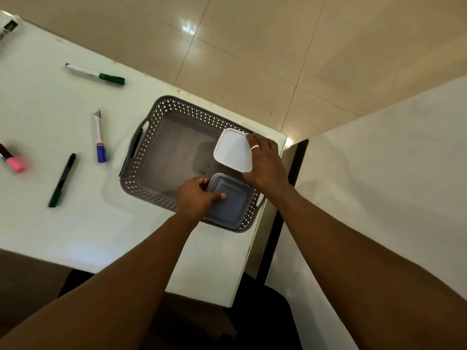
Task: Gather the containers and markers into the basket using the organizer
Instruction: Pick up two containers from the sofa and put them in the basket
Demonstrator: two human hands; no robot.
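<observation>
Plastic all round: a person's left hand (195, 197) grips the edge of a grey-lidded container (227, 202) at the near right corner of the grey lattice basket (151, 127), while the right hand (265, 162) clasps a white-lidded container (232, 150) by its side at the far right corner (whether it is set down cannot be told). Both tubs look light, stiff and smooth, probably slippery, so a hold across opposite lid edges seems safest. A blue-capped marker (99, 136) and others lie loose on the white bench (50, 223), apart from the basket
</observation>
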